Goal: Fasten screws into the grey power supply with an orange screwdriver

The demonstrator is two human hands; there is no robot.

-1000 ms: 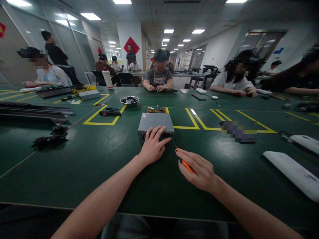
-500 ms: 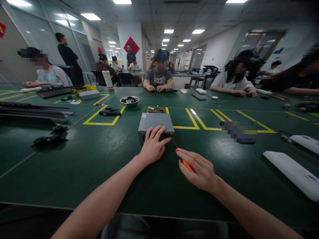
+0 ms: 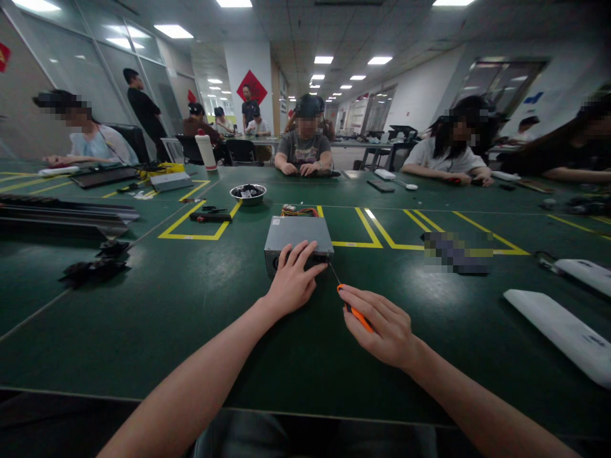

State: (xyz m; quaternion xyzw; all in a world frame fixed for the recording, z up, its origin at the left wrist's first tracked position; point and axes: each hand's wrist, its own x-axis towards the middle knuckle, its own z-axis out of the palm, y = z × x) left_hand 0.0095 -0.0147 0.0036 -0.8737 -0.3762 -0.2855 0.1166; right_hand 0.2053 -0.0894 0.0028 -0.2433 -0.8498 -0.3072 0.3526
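Observation:
A grey metal computer power supply (image 3: 298, 233) lies in the middle of the green table, a bundle of coloured wires (image 3: 300, 211) behind it. My left hand (image 3: 294, 280) rests on its front edge with the fingers spread. An orange and black screwdriver (image 3: 359, 318) is gripped in my right hand (image 3: 382, 324). Its thin shaft points up and left, the tip at the lower right corner of the power supply's near face. Whether the tip sits in a screw is too small to tell.
Behind the power supply stands a metal bowl (image 3: 248, 194) of small dark parts. A black tool (image 3: 210, 217) lies inside yellow tape at left. Dark metal strips (image 3: 62, 216) lie far left, a white casing (image 3: 558, 331) at right. People sit across the table (image 3: 191, 356).
My hands, the screwdriver and the power supply stay almost where they were. A standing person in black at the back left has shifted to the right.

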